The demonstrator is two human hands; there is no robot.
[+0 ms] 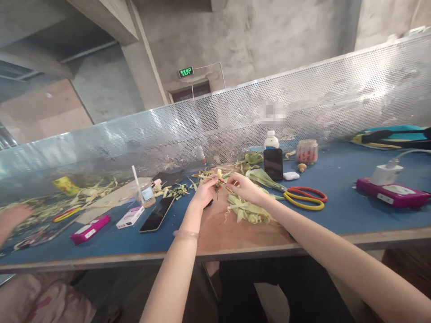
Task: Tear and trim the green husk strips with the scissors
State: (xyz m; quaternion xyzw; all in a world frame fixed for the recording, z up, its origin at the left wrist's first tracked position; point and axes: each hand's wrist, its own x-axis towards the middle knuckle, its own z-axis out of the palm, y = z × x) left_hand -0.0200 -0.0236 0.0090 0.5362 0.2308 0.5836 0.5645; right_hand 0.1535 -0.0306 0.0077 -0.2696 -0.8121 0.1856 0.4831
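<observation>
Over the brown board point(215, 233), my left hand point(204, 192) is closed with its fingertips round a small bundle of plant pieces point(218, 174), pale yellow at the top with dark green bits below. My right hand point(245, 187) is pinched just beside the bundle; what lies between its fingertips is too small to make out. Pale green dried husks point(251, 211) lie under my right hand and wrist. To the right rest scissors point(305, 197) with red and yellow handles, near long green leaves point(266, 178).
A black phone point(157, 215), a small box point(130, 217) and a cup with a straw point(147, 195) stand left. Behind the scissors are an upright phone point(273, 164), white earbud case point(291, 176) and jar point(307, 151). A perforated metal screen point(215, 121) backs the table. Another person's hand point(15, 217) is far left.
</observation>
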